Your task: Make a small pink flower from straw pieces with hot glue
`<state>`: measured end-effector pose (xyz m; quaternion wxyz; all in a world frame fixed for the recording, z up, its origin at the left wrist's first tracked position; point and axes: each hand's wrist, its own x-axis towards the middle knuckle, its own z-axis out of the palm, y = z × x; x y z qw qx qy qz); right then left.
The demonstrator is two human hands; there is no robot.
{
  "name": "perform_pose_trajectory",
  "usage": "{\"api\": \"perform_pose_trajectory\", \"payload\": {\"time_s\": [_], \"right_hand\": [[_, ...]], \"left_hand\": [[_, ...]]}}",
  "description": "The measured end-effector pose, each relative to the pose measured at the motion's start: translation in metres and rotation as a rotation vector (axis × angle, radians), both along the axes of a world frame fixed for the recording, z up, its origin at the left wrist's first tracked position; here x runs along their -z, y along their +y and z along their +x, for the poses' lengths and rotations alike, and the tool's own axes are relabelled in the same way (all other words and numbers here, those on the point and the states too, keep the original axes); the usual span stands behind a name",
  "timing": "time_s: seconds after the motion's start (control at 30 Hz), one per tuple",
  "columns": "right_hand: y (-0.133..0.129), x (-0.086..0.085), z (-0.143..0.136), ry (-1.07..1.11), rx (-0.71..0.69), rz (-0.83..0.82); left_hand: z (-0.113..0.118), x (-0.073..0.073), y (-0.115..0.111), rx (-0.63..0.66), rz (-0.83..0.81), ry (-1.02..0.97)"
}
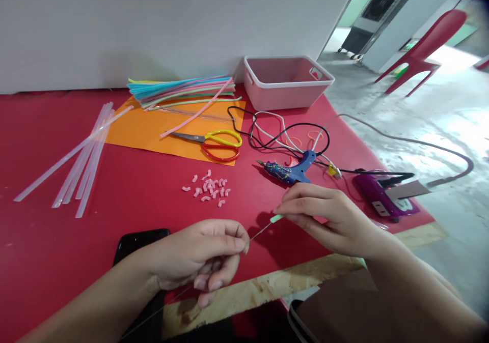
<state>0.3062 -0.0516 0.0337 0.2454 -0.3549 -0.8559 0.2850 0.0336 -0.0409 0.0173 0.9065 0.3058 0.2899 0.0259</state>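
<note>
Near the table's front edge, my left hand point(202, 251) pinches a thin wire point(260, 232) between thumb and forefinger, its other fingers curled loosely. Up to the right, my right hand point(328, 213) has its fingertips closed on a short pale green piece point(276, 218) at the wire's other end. Whether the wire passes through that piece or is joined to it, I cannot tell. Beyond my hands lies a loose cluster of small curved pink pieces point(209, 186). A blue glue gun point(292, 172) rests just behind my right hand.
Yellow-and-red scissors point(219, 144) and pipe cleaners point(183, 91) lie on orange paper point(133, 134). Glue sticks point(86, 162) are at the left. A pink basket point(286, 91), tangled cables point(282, 134) and a purple power strip point(382, 198) occupy the right. A black phone point(143, 238) lies under my left forearm.
</note>
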Motion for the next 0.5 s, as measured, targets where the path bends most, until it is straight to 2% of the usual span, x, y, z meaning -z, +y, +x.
{"api": "perform_pose_trajectory", "payload": {"time_s": [0.13,0.33,0.5], "right_hand": [[0.0000,0.0012,0.0024,-0.058,-0.009,0.015],[-0.0017,0.0023,-0.0007,-0.039,-0.029,-0.032],[-0.0011,0.0059,-0.0043,0.010,-0.048,0.010]], "left_hand": [[0.0011,-0.0007,-0.0001,0.015,-0.007,0.024],[0.0016,0.0001,0.0005,0.028,-0.011,0.022],[0.0027,-0.0007,0.0005,0.049,-0.026,0.039]]}}
